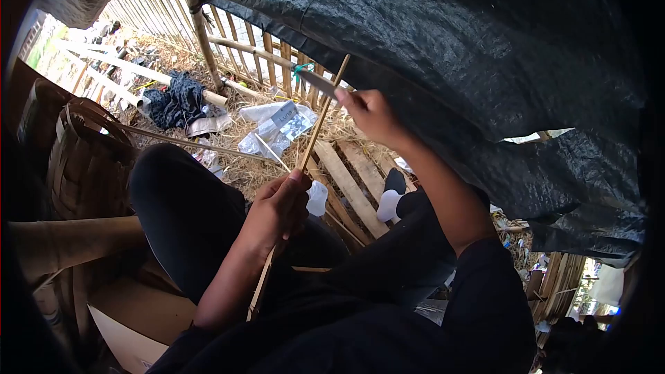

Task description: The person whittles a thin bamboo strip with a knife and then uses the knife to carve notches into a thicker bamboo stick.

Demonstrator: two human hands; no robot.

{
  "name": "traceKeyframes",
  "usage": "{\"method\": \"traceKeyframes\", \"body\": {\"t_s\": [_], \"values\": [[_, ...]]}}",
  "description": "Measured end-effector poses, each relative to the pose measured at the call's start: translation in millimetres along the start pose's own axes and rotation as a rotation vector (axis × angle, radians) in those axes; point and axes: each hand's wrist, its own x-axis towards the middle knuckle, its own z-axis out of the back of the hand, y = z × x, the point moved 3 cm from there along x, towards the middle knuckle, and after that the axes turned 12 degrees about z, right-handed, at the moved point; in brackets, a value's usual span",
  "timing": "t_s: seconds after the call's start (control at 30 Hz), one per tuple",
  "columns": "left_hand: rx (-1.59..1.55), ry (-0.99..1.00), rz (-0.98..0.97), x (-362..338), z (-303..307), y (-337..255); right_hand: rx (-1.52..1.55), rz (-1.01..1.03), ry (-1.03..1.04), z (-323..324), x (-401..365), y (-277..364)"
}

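Bamboo strip (313, 140) runs slantwise through the middle of the frame, its top end near the upper centre and its lower end down over the person's lap. The left hand (277, 211) has a closed grip around the strip at mid-frame, thumb lying along it. The right hand (370, 114), higher and to the right, has a closed grip on the handle of a knife (317, 84); the grey blade points to the upper left and meets the strip near its upper end, though whether the edge bites into the bamboo cannot be told.

Both legs, in black trousers (180, 215), stretch toward the centre, and a foot in a white sock (388, 205) rests on a pallet of wooden planks (350, 183). Straw and crumpled plastic wrappers (277, 130) lie on the ground beyond the strip, with a dark cloth (176, 100) further to the upper left beside a bamboo fence (267, 52). A woven basket (83, 163) stands at the left edge, a sheet of cardboard (128, 325) lies at the lower left, and a black tarpaulin (471, 48) fills the upper right.
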Motion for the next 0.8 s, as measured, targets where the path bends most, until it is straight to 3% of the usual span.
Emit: {"method": "traceKeyframes", "body": {"t_s": [0.1, 0.17, 0.2, 0.3, 0.37, 0.43, 0.5, 0.57, 0.63, 0.7, 0.77, 0.8], "values": [[-0.018, 0.062, 0.016, 3.1, -1.5, -0.8, 0.001, -0.111, -0.051, 10.9, 5.1, 8.3], [-0.018, 0.021, 0.032, 3.0, 3.0, 0.4, -0.017, -0.020, 0.133, -17.5, -14.7, 21.0], [-0.018, 0.017, 0.037, 4.4, 4.4, 2.1, -0.045, 0.072, 0.122, -23.2, -16.6, 17.9], [0.002, 0.023, 0.009, 7.1, 5.6, 5.9, -0.008, -0.181, 0.036, 14.5, 4.8, 0.1], [-0.003, 0.071, 0.014, 5.9, 2.9, 4.6, 0.040, -0.169, 0.022, 6.6, 0.4, -7.4], [0.010, 0.029, 0.005, 5.6, 6.9, 3.8, -0.064, -0.031, 0.204, -25.0, -23.4, 13.7], [0.041, -0.012, 0.012, 4.7, 8.5, 4.3, -0.053, -0.039, 0.223, -19.9, -22.1, 12.3], [0.033, -0.017, -0.003, 4.6, 6.5, 3.9, -0.005, -0.085, 0.043, 6.1, -5.2, -3.5], [0.069, -0.015, -0.025, 5.3, 8.8, 3.1, -0.060, -0.107, 0.071, -3.8, -16.0, 2.8], [0.093, -0.028, -0.030, 4.7, 8.8, 5.6, -0.042, 0.076, 0.104, -34.1, -34.2, 18.7], [0.092, -0.097, -0.028, 4.8, 8.8, 5.4, 0.008, -0.079, 0.181, -21.9, -26.2, 14.1], [0.097, -0.095, -0.025, 3.9, 7.7, 6.3, 0.010, -0.087, 0.096, -7.7, -15.9, 6.5]]}}
